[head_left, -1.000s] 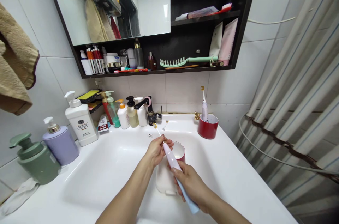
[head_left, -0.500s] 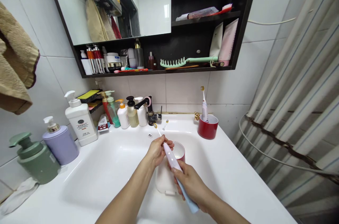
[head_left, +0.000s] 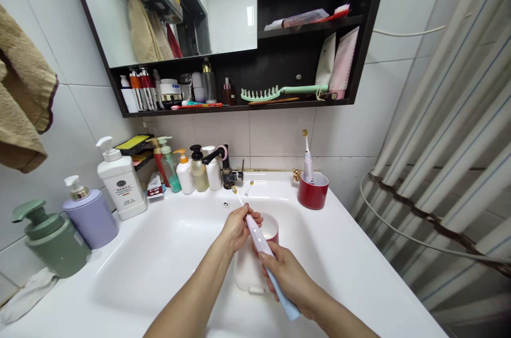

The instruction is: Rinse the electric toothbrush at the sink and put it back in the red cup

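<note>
An electric toothbrush (head_left: 259,239) with a pink-to-blue handle slants over the sink, its head pointing toward the faucet. My right hand (head_left: 285,269) is closed around the handle's middle. My left hand (head_left: 239,225) pinches the toothbrush at its neck, where the white brush head meets the handle. Below my hands a red cup (head_left: 270,226) with a white inside and a white tray-like container (head_left: 249,271) sit in the basin, both partly hidden. A loose brush head (head_left: 249,189) lies on the sink's back ledge beside the black faucet (head_left: 227,167).
A red cup (head_left: 313,191) holding another electric toothbrush (head_left: 307,159) stands on the right back corner of the white sink (head_left: 159,253). Several pump bottles, among them a purple one (head_left: 91,218), line the left side. A dark mirror cabinet (head_left: 235,108) overhangs the back; pipes (head_left: 439,141) rise at right.
The view has shifted very slightly. Both hands keep the same grip on the toothbrush, with no other visible difference.
</note>
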`<state>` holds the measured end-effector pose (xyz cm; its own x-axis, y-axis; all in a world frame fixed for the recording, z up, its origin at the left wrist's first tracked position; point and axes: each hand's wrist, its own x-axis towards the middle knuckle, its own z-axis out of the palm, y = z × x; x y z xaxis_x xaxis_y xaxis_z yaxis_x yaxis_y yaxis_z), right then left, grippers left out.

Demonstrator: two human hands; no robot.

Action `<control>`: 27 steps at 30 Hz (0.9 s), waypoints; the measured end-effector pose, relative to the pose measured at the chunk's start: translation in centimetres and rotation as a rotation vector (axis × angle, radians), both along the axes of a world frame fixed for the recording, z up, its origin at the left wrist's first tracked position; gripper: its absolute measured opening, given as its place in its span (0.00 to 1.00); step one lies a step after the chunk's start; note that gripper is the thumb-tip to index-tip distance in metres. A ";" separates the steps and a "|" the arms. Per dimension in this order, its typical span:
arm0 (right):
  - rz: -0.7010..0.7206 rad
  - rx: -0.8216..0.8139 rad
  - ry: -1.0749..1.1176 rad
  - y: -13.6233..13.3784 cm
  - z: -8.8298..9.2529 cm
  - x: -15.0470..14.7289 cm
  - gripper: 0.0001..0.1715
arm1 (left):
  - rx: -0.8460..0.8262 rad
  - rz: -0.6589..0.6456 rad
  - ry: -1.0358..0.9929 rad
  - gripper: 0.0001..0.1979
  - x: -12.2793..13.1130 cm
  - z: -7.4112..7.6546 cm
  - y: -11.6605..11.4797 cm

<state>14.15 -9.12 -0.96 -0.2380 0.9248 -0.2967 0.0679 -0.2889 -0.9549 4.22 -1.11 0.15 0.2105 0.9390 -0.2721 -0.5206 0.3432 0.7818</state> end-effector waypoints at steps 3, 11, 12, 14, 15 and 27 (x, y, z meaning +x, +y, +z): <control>0.035 -0.003 0.019 0.0 0.4 0.1 0.15 | -0.014 0.012 -0.024 0.10 -0.2 0.3 0.0; 0.036 0.015 -0.028 0.0 0.4 0.1 0.12 | -0.037 0.151 -0.035 0.09 0.0 0.3 0.0; 0.036 0.010 -0.025 0.0 0.3 0.1 0.12 | -0.043 0.148 -0.039 0.09 0.0 0.3 0.0; 0.034 -0.001 -0.019 0.0 0.3 0.1 0.13 | -0.051 0.129 -0.050 0.10 0.1 0.1 0.0; 0.028 -0.001 -0.022 0.0 0.3 0.0 0.13 | -0.051 0.121 -0.051 0.10 0.2 0.1 -0.1; -0.015 0.080 -0.115 0.0 -0.3 0.1 0.12 | -0.010 0.036 0.001 0.10 0.3 0.2 -0.3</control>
